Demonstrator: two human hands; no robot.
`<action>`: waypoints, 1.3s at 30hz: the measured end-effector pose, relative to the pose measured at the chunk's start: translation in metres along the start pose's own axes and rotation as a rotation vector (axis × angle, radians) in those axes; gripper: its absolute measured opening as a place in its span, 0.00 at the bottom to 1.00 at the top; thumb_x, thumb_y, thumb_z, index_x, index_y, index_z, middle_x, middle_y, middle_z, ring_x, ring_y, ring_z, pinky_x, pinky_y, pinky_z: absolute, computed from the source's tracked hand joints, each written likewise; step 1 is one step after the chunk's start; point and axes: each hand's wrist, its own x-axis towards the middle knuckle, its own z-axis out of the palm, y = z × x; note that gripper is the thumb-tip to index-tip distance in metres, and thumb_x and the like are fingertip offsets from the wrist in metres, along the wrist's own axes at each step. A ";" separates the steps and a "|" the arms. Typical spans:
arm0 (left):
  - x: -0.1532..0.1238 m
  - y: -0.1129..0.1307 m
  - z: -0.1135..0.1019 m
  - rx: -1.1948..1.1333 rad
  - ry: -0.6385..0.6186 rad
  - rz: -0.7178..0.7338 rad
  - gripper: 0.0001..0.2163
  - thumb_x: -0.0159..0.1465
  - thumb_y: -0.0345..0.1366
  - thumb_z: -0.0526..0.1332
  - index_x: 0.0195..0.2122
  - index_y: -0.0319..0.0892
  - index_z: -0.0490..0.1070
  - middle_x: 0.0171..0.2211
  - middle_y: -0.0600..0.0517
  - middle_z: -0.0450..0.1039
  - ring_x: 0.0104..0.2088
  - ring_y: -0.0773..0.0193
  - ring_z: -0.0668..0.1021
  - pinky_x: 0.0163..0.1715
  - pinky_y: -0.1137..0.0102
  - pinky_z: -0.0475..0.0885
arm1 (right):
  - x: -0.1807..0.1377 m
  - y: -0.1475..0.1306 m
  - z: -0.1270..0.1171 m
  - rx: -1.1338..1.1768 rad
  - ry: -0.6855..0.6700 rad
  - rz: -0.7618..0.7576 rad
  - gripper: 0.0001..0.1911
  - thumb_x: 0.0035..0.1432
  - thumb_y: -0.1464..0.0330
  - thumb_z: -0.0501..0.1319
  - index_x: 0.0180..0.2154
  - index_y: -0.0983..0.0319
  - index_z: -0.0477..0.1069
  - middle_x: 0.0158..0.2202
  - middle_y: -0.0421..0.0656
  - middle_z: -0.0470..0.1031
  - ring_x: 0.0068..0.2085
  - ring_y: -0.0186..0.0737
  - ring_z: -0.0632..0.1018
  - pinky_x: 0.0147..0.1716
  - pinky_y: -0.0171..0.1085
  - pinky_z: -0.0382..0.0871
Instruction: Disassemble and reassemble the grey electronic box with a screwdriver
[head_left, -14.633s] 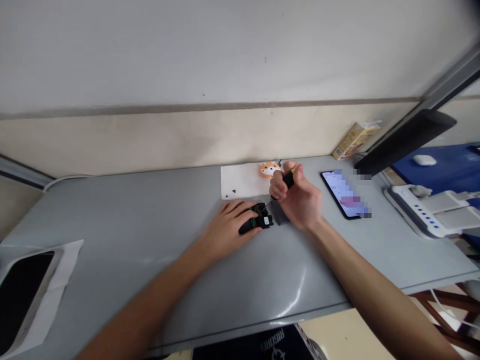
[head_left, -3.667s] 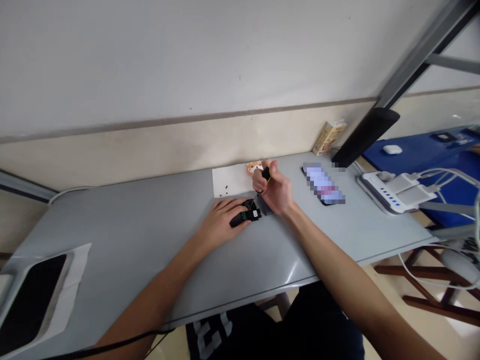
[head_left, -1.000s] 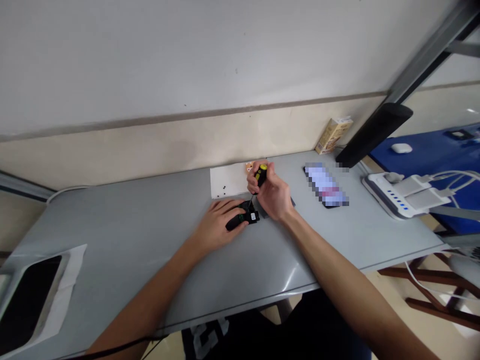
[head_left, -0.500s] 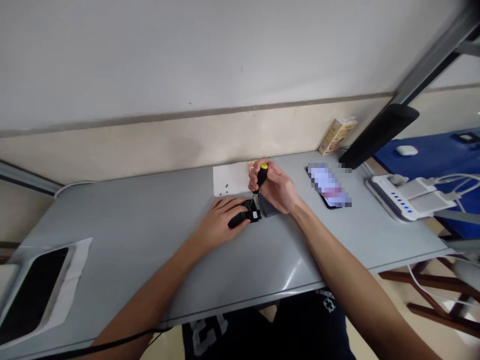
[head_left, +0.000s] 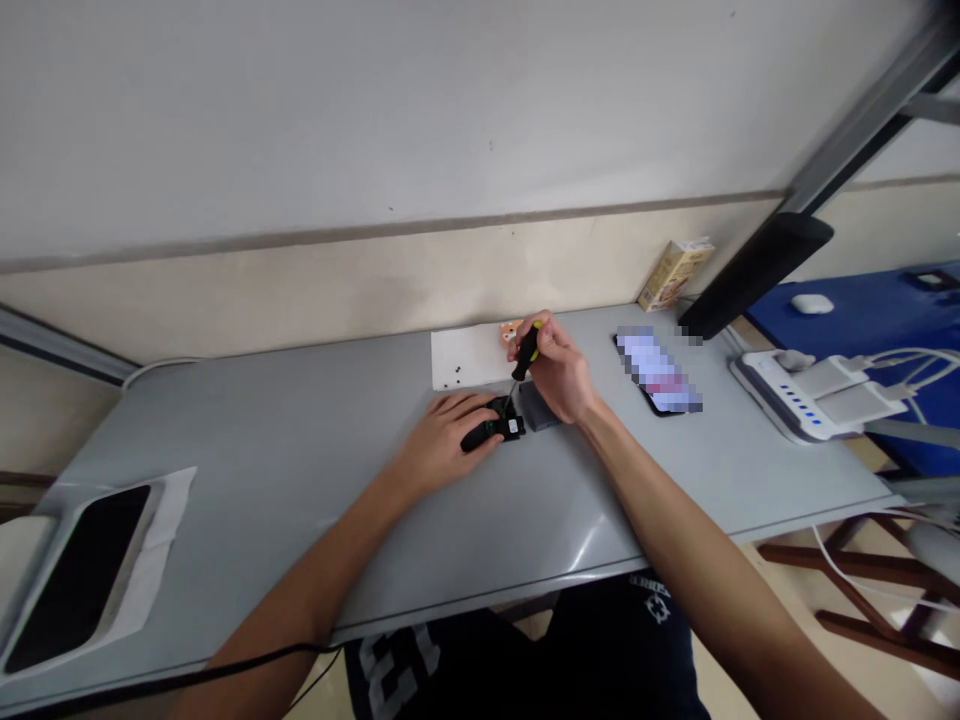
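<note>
My right hand (head_left: pixel 561 372) is closed around the black and yellow handle of a screwdriver (head_left: pixel 526 352). The screwdriver stands tilted, its thin shaft pointing down into a small opened black electronic device (head_left: pixel 513 427). Bits of green circuit board and a small white label show on that device. My left hand (head_left: pixel 448 435) grips the device from the left, fingers along its far side and thumb along its near side, pressing it to the table. A dark grey flat case (head_left: pixel 538 408) lies just right of the device, partly behind my right hand.
Several tiny black screws (head_left: pixel 457 377) lie on a white sheet (head_left: pixel 474 352) behind my hands. A phone (head_left: pixel 658 370) and a white power strip (head_left: pixel 817 395) are to the right. A small carton (head_left: pixel 676 275) stands against the wall. A dark-screened device (head_left: pixel 82 575) lies at the left.
The screwdriver handle has turned in my right hand and leans more to the right. Its tip stays at the device. My left hand keeps its hold. The view has shifted slightly.
</note>
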 end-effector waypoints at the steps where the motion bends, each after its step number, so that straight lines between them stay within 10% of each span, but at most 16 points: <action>1: 0.000 0.000 0.000 -0.001 0.003 -0.002 0.10 0.71 0.42 0.60 0.50 0.48 0.75 0.60 0.49 0.74 0.60 0.53 0.74 0.61 0.53 0.67 | 0.000 -0.001 -0.002 -0.029 -0.019 0.012 0.13 0.68 0.56 0.58 0.37 0.58 0.70 0.36 0.42 0.68 0.36 0.38 0.72 0.41 0.39 0.67; 14: 0.002 0.000 -0.001 -0.012 0.016 0.007 0.09 0.70 0.40 0.61 0.49 0.48 0.75 0.59 0.49 0.75 0.59 0.53 0.74 0.60 0.54 0.68 | -0.006 0.000 0.016 0.222 0.000 0.027 0.14 0.69 0.54 0.56 0.35 0.56 0.61 0.24 0.35 0.54 0.24 0.34 0.54 0.26 0.34 0.55; 21: 0.001 -0.001 -0.002 -0.027 0.002 0.001 0.10 0.70 0.41 0.61 0.50 0.48 0.75 0.59 0.49 0.75 0.60 0.53 0.74 0.59 0.53 0.67 | -0.003 -0.006 0.006 0.133 -0.009 0.078 0.16 0.66 0.53 0.59 0.34 0.57 0.65 0.35 0.42 0.67 0.33 0.39 0.69 0.34 0.39 0.68; 33: -0.001 -0.002 -0.004 -0.082 0.003 -0.030 0.10 0.70 0.41 0.62 0.50 0.48 0.76 0.61 0.49 0.73 0.62 0.54 0.72 0.62 0.52 0.65 | -0.005 -0.001 0.014 0.135 0.028 0.043 0.16 0.65 0.54 0.62 0.35 0.55 0.59 0.24 0.34 0.56 0.24 0.33 0.59 0.26 0.33 0.59; 39: -0.002 -0.002 -0.004 -0.081 -0.016 -0.028 0.12 0.70 0.41 0.62 0.52 0.49 0.73 0.62 0.51 0.72 0.63 0.55 0.72 0.62 0.54 0.65 | -0.002 -0.004 0.004 0.070 -0.022 0.040 0.13 0.65 0.56 0.62 0.37 0.57 0.68 0.34 0.42 0.69 0.35 0.37 0.71 0.36 0.37 0.67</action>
